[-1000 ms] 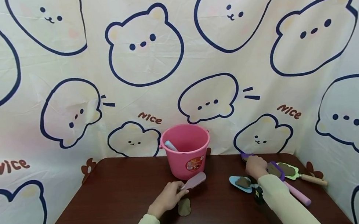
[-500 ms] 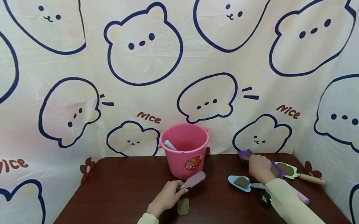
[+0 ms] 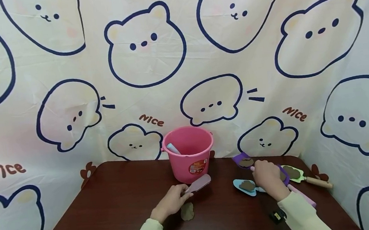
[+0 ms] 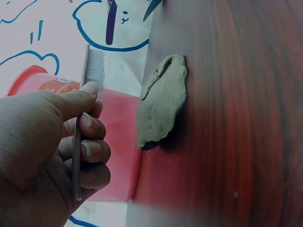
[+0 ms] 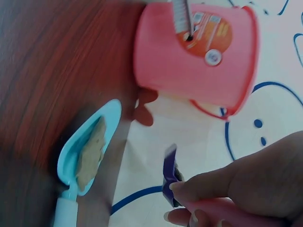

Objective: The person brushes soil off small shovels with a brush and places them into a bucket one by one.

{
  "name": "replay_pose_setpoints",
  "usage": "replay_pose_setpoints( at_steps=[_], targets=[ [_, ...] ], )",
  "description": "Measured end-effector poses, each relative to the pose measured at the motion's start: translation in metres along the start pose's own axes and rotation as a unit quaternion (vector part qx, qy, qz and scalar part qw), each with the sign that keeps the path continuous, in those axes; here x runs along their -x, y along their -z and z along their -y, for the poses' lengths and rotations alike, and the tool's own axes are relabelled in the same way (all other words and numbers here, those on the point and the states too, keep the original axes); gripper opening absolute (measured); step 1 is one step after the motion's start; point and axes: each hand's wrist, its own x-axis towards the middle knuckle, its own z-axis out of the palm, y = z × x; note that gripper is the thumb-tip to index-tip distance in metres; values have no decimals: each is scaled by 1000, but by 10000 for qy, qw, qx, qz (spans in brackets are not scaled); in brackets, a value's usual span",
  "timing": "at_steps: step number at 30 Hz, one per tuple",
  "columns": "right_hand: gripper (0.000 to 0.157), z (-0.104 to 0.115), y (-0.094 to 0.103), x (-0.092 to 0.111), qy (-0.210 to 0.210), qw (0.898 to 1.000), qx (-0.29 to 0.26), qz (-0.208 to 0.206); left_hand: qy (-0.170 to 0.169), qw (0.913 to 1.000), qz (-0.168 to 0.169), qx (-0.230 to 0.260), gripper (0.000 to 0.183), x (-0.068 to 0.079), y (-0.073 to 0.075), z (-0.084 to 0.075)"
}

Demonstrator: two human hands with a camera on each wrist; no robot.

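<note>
My left hand point(image 3: 171, 202) grips a mauve brush point(image 3: 199, 183) with pale bristles, held on edge in front of the pink bucket point(image 3: 190, 163). A flat grey-brown clay lump point(image 4: 163, 101) lies on the table just beside that hand. My right hand point(image 3: 267, 177) holds the pink handle point(image 5: 218, 213) of a purple toy shovel point(image 3: 238, 158), which carries a piece of clay point(image 3: 246, 162). Under and left of the right hand lies a light blue shovel point(image 5: 113, 113) with clay in its scoop.
To the right rest another purple shovel point(image 3: 285, 177) with a pink handle and a green shovel point(image 3: 301, 173) with a wooden handle, each bearing clay. A light blue handle point(image 3: 172, 148) sticks up inside the bucket. A printed cloth point(image 3: 156, 103) hangs behind the dark table point(image 3: 113, 214).
The right hand has moved the purple shovel with its clay leftward and a little toward me, uncovering more of the blade. The left hand and brush stay nearly still.
</note>
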Motion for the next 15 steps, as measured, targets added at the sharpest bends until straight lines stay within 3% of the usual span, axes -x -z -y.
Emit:
replay_pose_setpoints(
  at_steps=[4,15],
  targets=[
    [39,5,3,10,184,9996,-51,-212,-69,10000,-15,-25,16,-1,0,-3],
    [36,20,-5,32,371,9988,-285,-139,3,10000,70,38,15,-6,-4,-7]
  ],
)
